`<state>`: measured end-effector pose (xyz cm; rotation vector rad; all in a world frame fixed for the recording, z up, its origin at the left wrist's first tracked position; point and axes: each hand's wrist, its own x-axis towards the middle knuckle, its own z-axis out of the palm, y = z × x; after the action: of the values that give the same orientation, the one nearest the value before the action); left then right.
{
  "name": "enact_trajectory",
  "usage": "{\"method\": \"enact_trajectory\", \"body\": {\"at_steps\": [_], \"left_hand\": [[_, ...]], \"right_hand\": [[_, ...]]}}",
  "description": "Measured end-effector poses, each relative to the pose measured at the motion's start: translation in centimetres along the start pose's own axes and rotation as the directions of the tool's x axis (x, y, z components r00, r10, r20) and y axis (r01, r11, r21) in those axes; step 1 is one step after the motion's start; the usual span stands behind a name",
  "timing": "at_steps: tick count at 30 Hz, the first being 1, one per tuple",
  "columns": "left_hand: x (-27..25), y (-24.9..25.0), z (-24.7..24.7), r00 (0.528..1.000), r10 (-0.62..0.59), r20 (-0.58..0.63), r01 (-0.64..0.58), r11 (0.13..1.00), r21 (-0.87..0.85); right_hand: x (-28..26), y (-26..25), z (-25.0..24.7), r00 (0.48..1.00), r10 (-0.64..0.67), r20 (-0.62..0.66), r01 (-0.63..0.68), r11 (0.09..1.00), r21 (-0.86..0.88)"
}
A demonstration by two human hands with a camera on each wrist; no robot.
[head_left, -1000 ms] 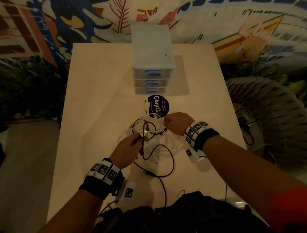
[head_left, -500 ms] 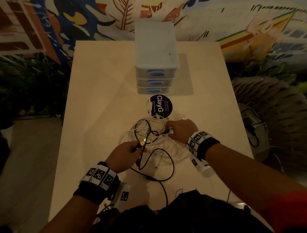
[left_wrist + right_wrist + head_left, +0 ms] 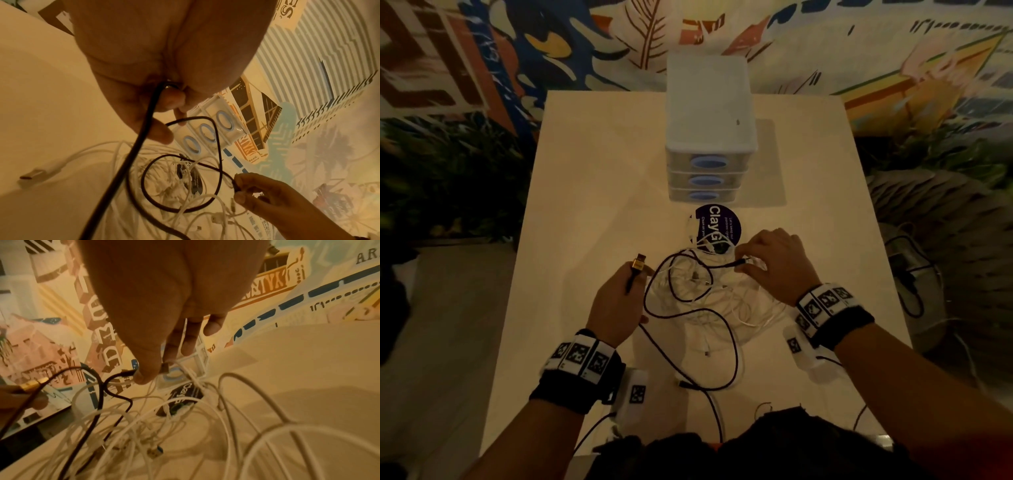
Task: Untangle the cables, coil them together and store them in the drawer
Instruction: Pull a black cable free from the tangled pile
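Fingers [image 3: 635,274] of the left hand [image 3: 616,308] curl round the black cable [image 3: 734,346] just behind its gold-coloured plug [image 3: 639,263], which sticks up past the thumb; in the left wrist view the cable runs out of the closed fist [image 3: 164,65] and down toward the camera. Right hand [image 3: 774,263] pinches the other end of the black cable [image 3: 121,374] between thumb [image 3: 144,374] and fingertips, a small dark connector [image 3: 236,183] at the pinch; a white strand also passes between those fingers in the right wrist view. Between both hands the black cable makes loose loops lying over a tangled heap of white cables [image 3: 722,301] on the counter [image 3: 592,171], still knotted together. One white USB plug [image 3: 30,174] lies flat on the counter apart from the heap, on its near-left side. A round dark sticker [image 3: 717,226] with white lettering sits on the counter just beyond the heap, partly covered by white strands. Behind the sticker stands a small translucent drawer unit [image 3: 709,130], three drawers stacked, each with a blue oval handle [image 3: 709,161], all closed. Both wrists wear black bands with marker tags [image 3: 825,301]. Painted mural wall [image 3: 482,51] behind the counter.
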<state>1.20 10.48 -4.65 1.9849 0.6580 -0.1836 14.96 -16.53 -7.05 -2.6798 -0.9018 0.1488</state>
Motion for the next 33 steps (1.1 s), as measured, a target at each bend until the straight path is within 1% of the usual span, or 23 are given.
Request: {"method": "enact_trajectory", "body": {"at_steps": [2, 4, 7, 9, 11, 13, 14, 16, 19, 21, 23, 25, 28, 30, 31, 33], "left_hand": [[0.2, 0.3, 0.2, 1.000, 0.022, -0.006, -0.022, 1.000, -0.015], [0.3, 0.7, 0.6, 0.999, 0.046, 0.018, -0.045, 0.999, -0.021], [0.5, 1.1, 1.2, 0.994, 0.089, 0.065, -0.089, 0.996, -0.005], [0.8, 1.4, 1.4, 0.990, 0.104, 0.098, -0.106, 0.994, 0.019], [1.1, 1.5, 1.5, 0.987, 0.091, 0.136, -0.095, 0.995, 0.023], [1.4, 1.5, 1.6, 0.982, 0.104, 0.158, -0.116, 0.991, 0.068], [1.5, 1.6, 1.7, 0.983, 0.120, 0.142, -0.134, 0.987, 0.089], [2.0, 1.8, 1.8, 0.985, 0.163, 0.065, -0.168, 0.982, 0.091], [2.5, 2.5, 2.6, 0.967, 0.253, -0.001, -0.252, 0.964, 0.086], [2.6, 3.4, 3.5, 0.945, 0.327, 0.026, -0.328, 0.944, 0.048], [2.7, 4.2, 4.6, 0.923, 0.372, 0.099, -0.376, 0.927, 0.021], [2.8, 5.0, 5.4, 0.903, 0.386, 0.189, -0.401, 0.915, 0.045], [2.9, 5.7, 5.5, 0.881, 0.360, 0.308, -0.422, 0.891, 0.165], [3.0, 5.7, 5.2, 0.883, 0.352, 0.312, -0.425, 0.881, 0.208], [3.0, 5.6, 5.0, 0.887, 0.361, 0.289, -0.427, 0.879, 0.213], [3.0, 5.5, 4.7, 0.893, 0.391, 0.224, -0.438, 0.869, 0.229]], "right_hand": [[-0.2, 0.1, -0.6, 0.994, -0.012, -0.111, 0.016, 0.999, 0.031], [-0.2, 0.1, -1.2, 0.987, -0.018, -0.161, 0.030, 0.997, 0.073], [-0.1, -0.2, -2.1, 0.992, -0.029, -0.124, 0.049, 0.985, 0.165], [-0.2, -0.3, -2.7, 0.995, -0.008, -0.100, 0.033, 0.968, 0.250], [-0.6, -0.4, -3.2, 0.996, 0.058, -0.062, -0.029, 0.922, 0.387], [-1.1, -0.6, -3.7, 0.994, 0.106, -0.030, -0.076, 0.859, 0.506], [-1.4, -0.7, -3.9, 0.993, 0.116, -0.029, -0.081, 0.835, 0.545], [-1.7, -0.9, -4.3, 0.993, 0.120, -0.022, -0.082, 0.790, 0.608], [-2.2, -1.3, -4.8, 0.995, 0.089, 0.041, -0.093, 0.725, 0.683], [-2.5, -2.0, -5.2, 0.994, 0.073, 0.086, -0.113, 0.680, 0.724], [-2.7, -2.5, -5.3, 0.991, 0.068, 0.111, -0.128, 0.659, 0.741], [-2.7, -2.7, -5.3, 0.991, 0.077, 0.109, -0.133, 0.651, 0.748], [-2.7, -2.4, -5.4, 0.991, 0.096, 0.096, -0.135, 0.635, 0.760], [-2.7, -2.1, -5.7, 0.990, 0.094, 0.101, -0.138, 0.647, 0.750], [-2.7, -1.7, -5.8, 0.990, 0.085, 0.110, -0.139, 0.684, 0.716], [-2.6, -0.7, -5.6, 0.985, 0.047, 0.164, -0.134, 0.809, 0.573]]}}
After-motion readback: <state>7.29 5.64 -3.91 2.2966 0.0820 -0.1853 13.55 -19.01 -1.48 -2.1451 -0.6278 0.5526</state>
